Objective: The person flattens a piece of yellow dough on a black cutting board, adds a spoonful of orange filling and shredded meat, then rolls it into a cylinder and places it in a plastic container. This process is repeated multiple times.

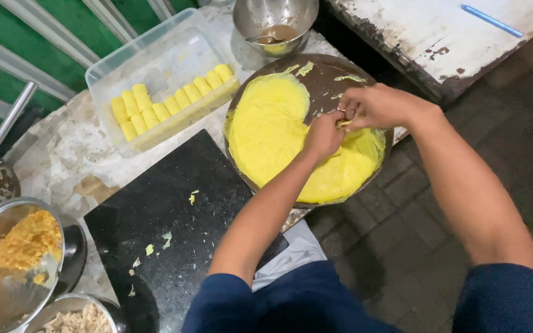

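A round dark pan (328, 77) holds a stack of thin yellow crepe sheets (272, 132). My left hand (323, 134) rests on the stack, fingers pinched at the top sheet's edge. My right hand (371, 106) meets it from the right, fingertips closed on the same small bit of yellow sheet. A clear plastic box (158, 58) behind the pan holds several rolled yellow crepes (168, 102) in rows. A black board (174, 216) with yellow scraps lies in front of me.
A steel bowl (277, 24) with brown sauce and a spoon stands at the back. At the left are a steel bowl of orange crumbs (23, 243), a bowl of pale shredded filling (78, 317) and a metal handle (4, 126). A blue pen (491, 20) lies on the worn white table, right.
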